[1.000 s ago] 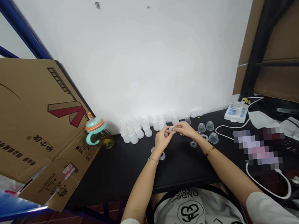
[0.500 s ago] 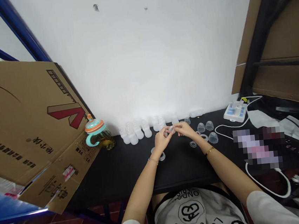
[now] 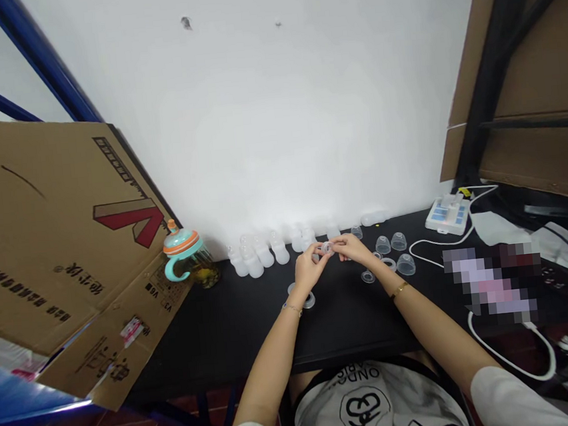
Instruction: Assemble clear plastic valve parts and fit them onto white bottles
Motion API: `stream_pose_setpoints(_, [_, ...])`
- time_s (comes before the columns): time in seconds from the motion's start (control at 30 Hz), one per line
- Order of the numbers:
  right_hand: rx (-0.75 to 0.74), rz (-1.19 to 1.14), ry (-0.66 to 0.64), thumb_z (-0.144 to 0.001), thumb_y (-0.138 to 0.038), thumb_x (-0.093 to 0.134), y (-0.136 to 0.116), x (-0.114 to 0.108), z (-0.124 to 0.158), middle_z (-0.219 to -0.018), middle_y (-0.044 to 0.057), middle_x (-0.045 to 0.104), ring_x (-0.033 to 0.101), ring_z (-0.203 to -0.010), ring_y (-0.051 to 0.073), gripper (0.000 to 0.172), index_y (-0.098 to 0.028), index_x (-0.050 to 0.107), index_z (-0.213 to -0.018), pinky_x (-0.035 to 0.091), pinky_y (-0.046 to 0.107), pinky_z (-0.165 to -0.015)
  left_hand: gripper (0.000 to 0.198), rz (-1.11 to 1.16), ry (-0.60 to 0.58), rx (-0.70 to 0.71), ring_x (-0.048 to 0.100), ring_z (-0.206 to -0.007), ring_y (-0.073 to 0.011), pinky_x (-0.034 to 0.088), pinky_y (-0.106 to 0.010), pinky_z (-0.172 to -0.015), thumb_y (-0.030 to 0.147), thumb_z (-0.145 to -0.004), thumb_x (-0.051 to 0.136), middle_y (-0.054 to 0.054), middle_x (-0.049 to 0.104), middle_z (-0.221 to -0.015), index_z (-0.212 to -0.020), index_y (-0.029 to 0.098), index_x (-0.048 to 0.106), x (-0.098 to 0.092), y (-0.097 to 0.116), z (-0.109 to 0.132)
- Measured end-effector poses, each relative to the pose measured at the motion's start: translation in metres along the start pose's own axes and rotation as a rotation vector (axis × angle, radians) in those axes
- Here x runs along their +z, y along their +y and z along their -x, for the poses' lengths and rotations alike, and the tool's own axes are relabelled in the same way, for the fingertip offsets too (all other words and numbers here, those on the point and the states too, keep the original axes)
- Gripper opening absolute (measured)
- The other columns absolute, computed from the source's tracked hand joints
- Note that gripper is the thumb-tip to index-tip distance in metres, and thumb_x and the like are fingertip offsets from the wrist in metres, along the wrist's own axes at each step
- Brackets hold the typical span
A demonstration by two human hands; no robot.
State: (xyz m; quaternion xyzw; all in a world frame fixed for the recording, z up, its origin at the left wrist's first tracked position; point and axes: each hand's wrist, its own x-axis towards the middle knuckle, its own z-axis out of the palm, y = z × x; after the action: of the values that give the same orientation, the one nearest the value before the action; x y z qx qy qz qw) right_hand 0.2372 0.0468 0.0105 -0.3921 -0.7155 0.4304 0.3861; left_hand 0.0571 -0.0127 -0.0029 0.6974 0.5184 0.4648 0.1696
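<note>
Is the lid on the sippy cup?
On: the teal-and-orange lid sits on top of the clear sippy cup.

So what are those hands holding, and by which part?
A small clear plastic piece, pinched at its edges by the fingertips of the left hand and right hand; its exact shape is too small to tell.

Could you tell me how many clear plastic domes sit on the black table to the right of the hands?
3: one clear plastic dome at back left, one at back right, one nearer the front.
</note>
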Motion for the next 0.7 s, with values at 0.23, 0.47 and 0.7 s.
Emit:
stream_pose_setpoints(0.23, [0.029, 0.003, -0.006, -0.077, -0.022, 0.059, 0.0005, -0.0001, -0.0010, -0.042, -0.004, 0.057, 0.050, -0.037, 0.010, 0.029, -0.011, 0.078, -0.095, 0.041, 0.018, -0.041, 0.035, 0.009, 0.006, 0.002, 0.059, -0.058, -0.0108, 0.044, -0.023, -0.060, 0.044, -0.086, 0.069, 0.001, 0.076, -0.091, -0.117, 0.027, 0.068, 0.0017, -0.0019, -0.0007])
stream_pose_setpoints(0.47, [0.014, 0.023, -0.021, -0.075, -0.022, 0.058, 0.0013, -0.0007, -0.0004, -0.042, -0.005, 0.055, 0.050, -0.039, 0.010, 0.024, -0.013, 0.075, -0.090, 0.039, 0.018, -0.042, 0.035, -0.014, -0.008, 0.008, 0.060, -0.058, -0.0110, 0.043, -0.023, -0.060, 0.044, -0.087, 0.069, 0.001, 0.076, -0.091, -0.118, 0.027, 0.068, 0.0022, -0.0022, -0.0005])
stream_pose_setpoints(0.7, [-0.025, 0.026, -0.025, -0.075, -0.026, 0.058, 0.0087, -0.0007, -0.0039, -0.040, -0.006, 0.052, 0.047, -0.037, 0.010, 0.026, -0.012, 0.074, -0.090, 0.034, 0.018, -0.041, 0.035, 0.001, 0.005, 0.010, 0.060, -0.057, -0.0105, 0.043, -0.023, -0.060, 0.044, -0.086, 0.069, 0.001, 0.076, -0.091, -0.116, 0.026, 0.068, 0.0026, -0.0029, -0.0007])
